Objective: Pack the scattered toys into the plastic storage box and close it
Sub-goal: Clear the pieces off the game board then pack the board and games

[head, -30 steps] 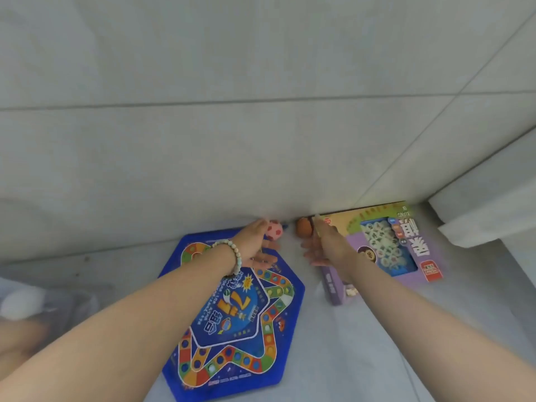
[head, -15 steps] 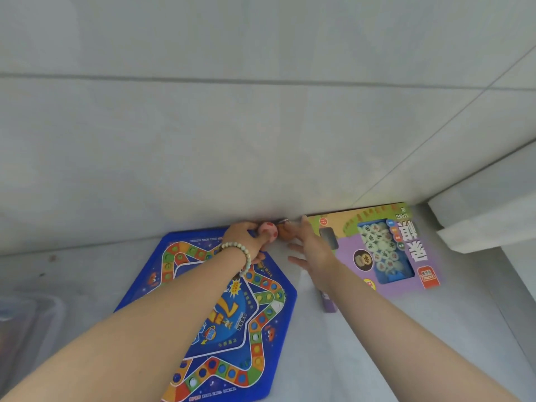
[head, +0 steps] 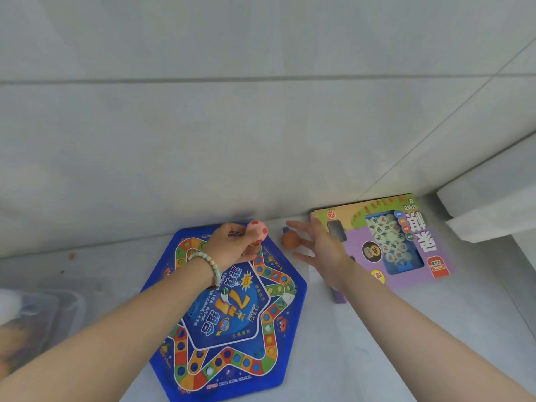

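A pale floor (head: 377, 343) meets a tiled wall (head: 261, 140); a blue hexagonal board (head: 232, 314) lies in the middle, with a purple game box (head: 406, 242) to its right; the left hand (head: 232, 246) grips a pink ball (head: 257, 232) over the board's far edge; the right hand (head: 322, 246) is spread, fingers straight, just beside an orange ball (head: 291, 239) by the wall; the clear storage box (head: 43, 314) sits blurred at the left edge.

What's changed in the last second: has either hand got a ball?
The left hand has gripped the red-and-white ball and lifted it. The right hand is still open beside the orange ball. Game board and purple box stayed put.
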